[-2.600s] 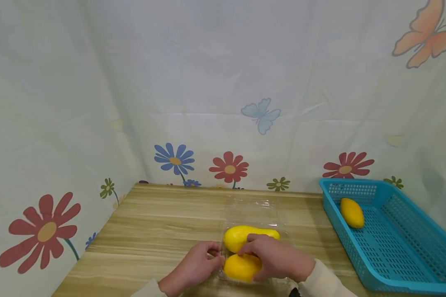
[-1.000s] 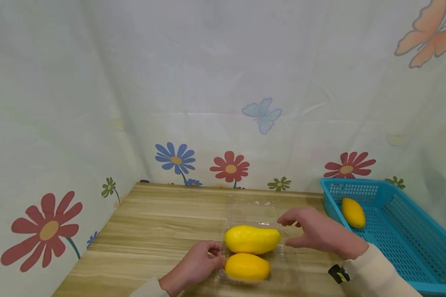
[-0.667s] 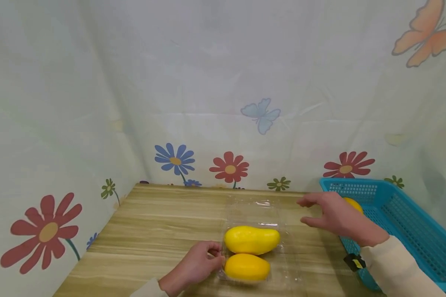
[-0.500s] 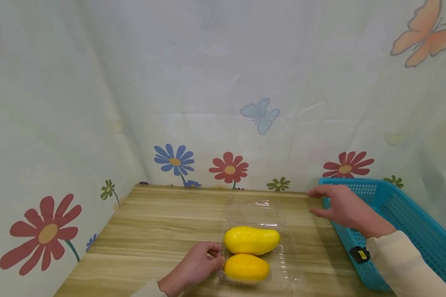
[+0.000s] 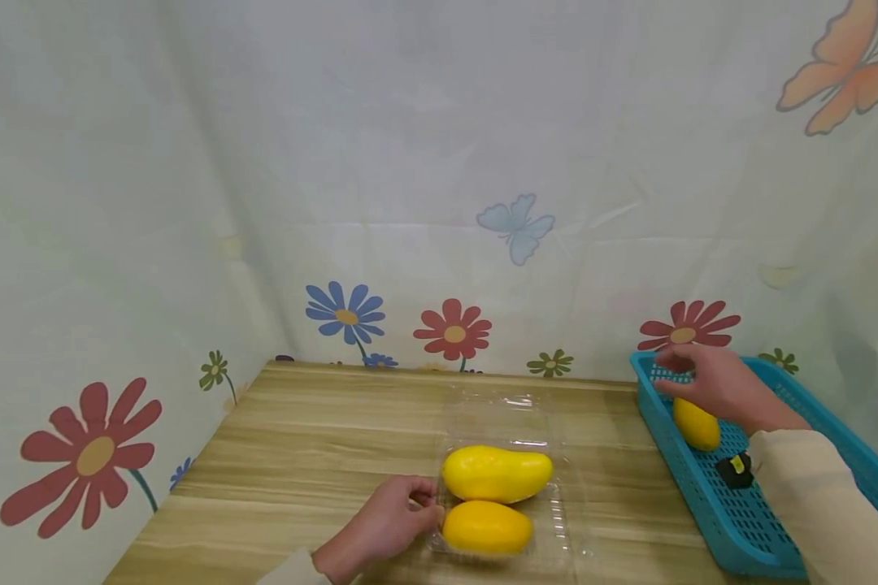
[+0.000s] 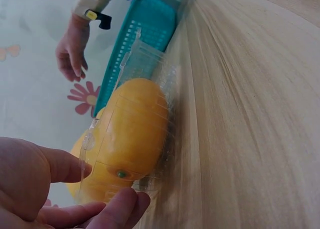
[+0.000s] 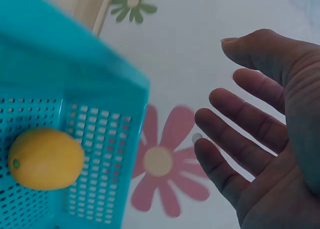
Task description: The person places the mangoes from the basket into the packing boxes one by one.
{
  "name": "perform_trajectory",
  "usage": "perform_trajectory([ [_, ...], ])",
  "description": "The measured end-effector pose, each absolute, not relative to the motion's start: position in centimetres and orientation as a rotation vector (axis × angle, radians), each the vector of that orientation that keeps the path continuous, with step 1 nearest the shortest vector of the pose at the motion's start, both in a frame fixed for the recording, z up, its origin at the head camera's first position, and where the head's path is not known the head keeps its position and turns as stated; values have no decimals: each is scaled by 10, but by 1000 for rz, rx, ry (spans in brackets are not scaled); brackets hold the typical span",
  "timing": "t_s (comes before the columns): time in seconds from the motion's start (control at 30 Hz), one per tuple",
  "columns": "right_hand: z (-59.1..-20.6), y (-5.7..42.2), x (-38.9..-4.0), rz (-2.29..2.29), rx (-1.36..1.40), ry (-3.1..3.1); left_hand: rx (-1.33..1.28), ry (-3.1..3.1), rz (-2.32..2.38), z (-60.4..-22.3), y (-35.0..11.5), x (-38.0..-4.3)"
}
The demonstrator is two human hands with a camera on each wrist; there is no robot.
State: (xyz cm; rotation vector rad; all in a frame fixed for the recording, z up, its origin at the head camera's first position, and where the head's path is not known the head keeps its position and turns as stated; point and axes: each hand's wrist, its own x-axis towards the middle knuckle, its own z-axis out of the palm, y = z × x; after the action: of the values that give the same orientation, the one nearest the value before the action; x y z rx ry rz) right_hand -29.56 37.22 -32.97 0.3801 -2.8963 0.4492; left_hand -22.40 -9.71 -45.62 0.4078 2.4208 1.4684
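Observation:
My left hand [image 5: 391,518] pinches the left side of a clear plastic clamshell box [image 5: 499,416], whose lid lies folded back away from me. Inside the box are two yellow mangoes, a longer one [image 5: 496,473] behind and a rounder one [image 5: 487,528] in front. In the left wrist view, thumb and fingers meet the box wall by the green-tipped end of the near mango [image 6: 135,129]. Over the back left of a blue basket [image 5: 739,552] hovers my right hand [image 5: 724,386], fingers spread and holding nothing. Partly beneath it, a third mango [image 5: 697,426] lies in the basket.
The wood-grain table [image 5: 322,439] runs to a pale curtain [image 5: 380,162] printed with flowers and butterflies. The basket has raised perforated walls and stands at the table's right side. A black strap piece [image 5: 736,470] hangs at my right cuff.
My right hand has let go of the front mango in the box and moved right and away from me, over the basket. The left hand stays at the box.

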Motion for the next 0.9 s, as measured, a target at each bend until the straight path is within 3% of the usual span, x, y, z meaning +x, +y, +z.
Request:
perform_trajectory([
  [0.9,-375,445,-326,514,-197,-3280,398,2393,1479,-453,-97,-224],
])
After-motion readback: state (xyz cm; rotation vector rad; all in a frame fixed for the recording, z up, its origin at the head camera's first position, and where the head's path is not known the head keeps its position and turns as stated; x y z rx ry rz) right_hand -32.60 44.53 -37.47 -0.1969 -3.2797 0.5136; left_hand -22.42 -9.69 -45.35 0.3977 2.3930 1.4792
